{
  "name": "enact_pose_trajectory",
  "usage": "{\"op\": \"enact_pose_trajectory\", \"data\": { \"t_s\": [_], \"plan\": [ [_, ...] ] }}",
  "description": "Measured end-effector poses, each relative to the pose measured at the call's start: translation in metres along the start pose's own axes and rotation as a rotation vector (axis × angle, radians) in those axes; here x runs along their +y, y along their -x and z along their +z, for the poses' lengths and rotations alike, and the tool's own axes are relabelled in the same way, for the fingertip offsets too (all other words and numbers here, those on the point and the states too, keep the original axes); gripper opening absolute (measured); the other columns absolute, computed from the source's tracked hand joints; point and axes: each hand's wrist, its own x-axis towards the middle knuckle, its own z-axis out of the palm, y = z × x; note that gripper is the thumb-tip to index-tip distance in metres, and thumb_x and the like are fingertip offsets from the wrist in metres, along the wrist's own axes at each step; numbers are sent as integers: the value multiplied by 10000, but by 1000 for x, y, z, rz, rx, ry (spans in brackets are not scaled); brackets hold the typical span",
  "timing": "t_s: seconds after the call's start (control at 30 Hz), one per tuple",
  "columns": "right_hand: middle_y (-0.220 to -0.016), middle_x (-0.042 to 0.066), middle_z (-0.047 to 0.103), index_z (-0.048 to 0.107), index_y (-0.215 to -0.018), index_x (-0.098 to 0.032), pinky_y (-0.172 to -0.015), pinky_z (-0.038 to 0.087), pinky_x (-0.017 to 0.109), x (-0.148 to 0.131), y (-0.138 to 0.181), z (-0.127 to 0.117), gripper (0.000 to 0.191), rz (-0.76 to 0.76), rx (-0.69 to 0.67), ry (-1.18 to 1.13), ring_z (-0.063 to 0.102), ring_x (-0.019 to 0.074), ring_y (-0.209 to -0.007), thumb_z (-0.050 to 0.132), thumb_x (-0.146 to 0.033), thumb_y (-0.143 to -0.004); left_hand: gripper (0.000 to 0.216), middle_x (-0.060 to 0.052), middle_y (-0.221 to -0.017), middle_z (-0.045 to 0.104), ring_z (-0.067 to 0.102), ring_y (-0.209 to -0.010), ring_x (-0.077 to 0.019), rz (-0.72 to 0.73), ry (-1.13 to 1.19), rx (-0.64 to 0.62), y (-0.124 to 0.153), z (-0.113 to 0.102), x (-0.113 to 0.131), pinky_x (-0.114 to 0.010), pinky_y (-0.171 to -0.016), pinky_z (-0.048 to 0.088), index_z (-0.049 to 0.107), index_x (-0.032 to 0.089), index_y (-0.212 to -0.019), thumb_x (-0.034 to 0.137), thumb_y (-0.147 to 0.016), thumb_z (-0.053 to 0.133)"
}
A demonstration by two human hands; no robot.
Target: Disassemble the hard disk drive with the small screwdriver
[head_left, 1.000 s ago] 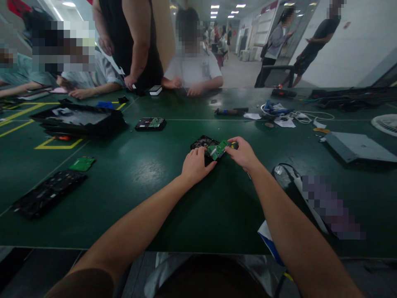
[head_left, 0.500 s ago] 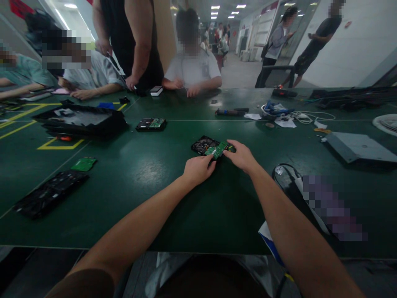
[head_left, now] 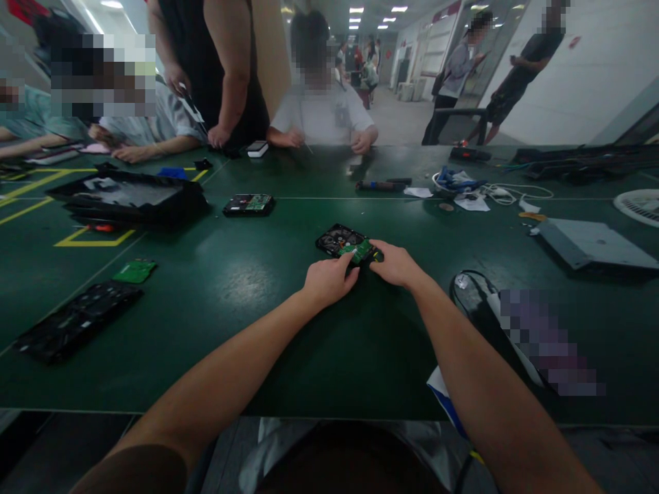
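An opened black hard drive (head_left: 334,238) lies on the green tabletop ahead of me. Over its near right part rests a green circuit board (head_left: 359,251), low against the drive. My left hand (head_left: 329,281) is closed at the near edge, its index finger on the board and its thumb just below. From the right, my right hand (head_left: 395,265) curls its fingers round a small black-and-yellow tool (head_left: 378,256), mostly hidden in the grip. Its fingertips reach the board's right end.
Another hard drive (head_left: 248,204) lies further left. Nearer are a loose green board (head_left: 134,270) and black drive casings (head_left: 77,321). A black tray (head_left: 128,199) stands back left. A grey metal box (head_left: 597,243), cables (head_left: 507,193) and a blurred pouch (head_left: 548,343) are rightward. People sit opposite.
The green board, tilted up between my hands before, now lies lower and flatter on the hard drive. My right hand has dropped slightly; my left has hardly moved. The person opposite has shifted a hand.
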Motion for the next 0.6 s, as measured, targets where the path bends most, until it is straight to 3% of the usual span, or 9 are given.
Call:
{"op": "enact_pose_trajectory", "data": {
  "t_s": [0.1, 0.27, 0.4, 0.5, 0.6],
  "plan": [
    [-1395, 114, 681, 566, -1460, -228, -1074, 507, 467, -1, 0, 0, 652, -9, -3, 49, 647, 359, -1272, 666, -237, -816, 615, -139, -1011, 772, 743, -816, -313, 11, -23, -56, -2, -1, 3, -384, -657, 546, 479, 180, -1503, 520, -992, 521],
    [-1466, 100, 633, 570, -1454, -208, -1140, 465, 450, -5, 2, -2, 601, -39, -38, 147, 633, 333, -1307, 613, -211, -855, 606, -131, -1128, 758, 742, -947, -313, -4, -52, -135, 0, -7, 8, -391, -750, 557, 446, 196, -1533, 519, -1019, 453],
    [-1443, 99, 651, 531, -1490, -209, -1108, 487, 431, -6, 2, -1, 639, -24, -24, 140, 649, 319, -1280, 619, -223, -857, 615, -123, -1104, 760, 740, -932, -318, -52, -72, -153, -1, -11, 10, -402, -746, 555, 456, 214, -1518, 568, -1015, 440],
    [-1324, 105, 720, 646, -1350, -204, -1073, 493, 418, 0, 0, -5, 485, 1, 68, 139, 681, 312, -1204, 607, -241, -867, 586, -112, -1050, 763, 736, -888, -318, -81, -67, -146, -5, -10, 9, -400, -714, 548, 517, 238, -1450, 608, -999, 464],
    [-1231, 127, 750, 701, -1239, -179, -1009, 508, 393, 12, -3, -14, 388, 128, 256, 123, 698, 296, -1130, 588, -254, -876, 568, -119, -1079, 751, 722, -935, -325, -88, -54, -104, -8, -8, 4, -406, -740, 548, 559, 235, -1387, 626, -980, 497]
  ]
}}
